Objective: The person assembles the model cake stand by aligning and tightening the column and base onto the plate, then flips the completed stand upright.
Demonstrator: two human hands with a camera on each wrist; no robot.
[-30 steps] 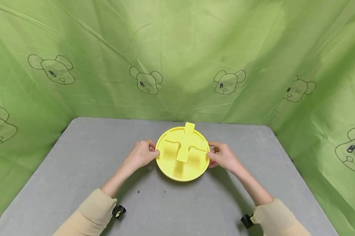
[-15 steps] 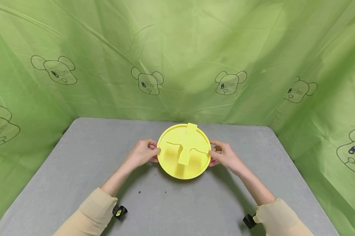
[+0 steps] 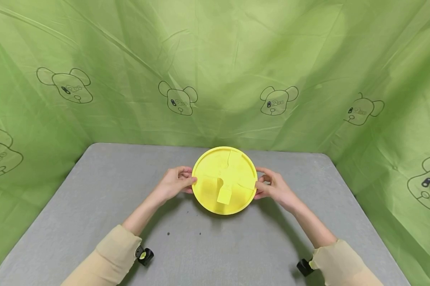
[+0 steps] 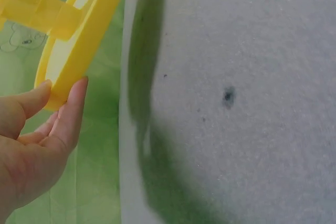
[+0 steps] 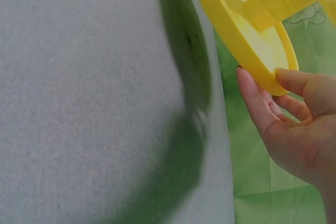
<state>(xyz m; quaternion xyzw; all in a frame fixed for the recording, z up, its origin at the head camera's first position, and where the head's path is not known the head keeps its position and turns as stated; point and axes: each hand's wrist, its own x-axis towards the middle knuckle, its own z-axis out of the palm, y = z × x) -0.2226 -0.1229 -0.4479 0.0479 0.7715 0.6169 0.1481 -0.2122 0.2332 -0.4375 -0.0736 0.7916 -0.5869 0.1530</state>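
Note:
A round yellow plastic disc (image 3: 208, 167) with a raised rim is held between both hands over the grey table, its face turned toward the head camera. From its middle juts a yellow post-like piece (image 4: 37, 10), which also shows side-on in the right wrist view. My left hand (image 3: 173, 183) pinches the rim on the left, thumb on the face side and fingers behind. On the opposite side my right hand (image 3: 275, 186) grips the rim likewise. Both wrist views show the disc tilted, with its shadow on the table. The back of the disc is hidden.
The grey table (image 3: 93, 198) carries a few small dark specks (image 3: 168, 233) in front of the disc. Green cloth (image 3: 215, 59) with outlined mouse-like heads hangs behind and on both sides. Black wrist cameras (image 3: 145, 256) sit by the beige sleeves (image 3: 118, 246).
The disc has tipped so its face turns more toward the head camera, and shifted slightly right and farther up the view. Its central piece now stays inside the rim's outline. Both hands keep their hold.

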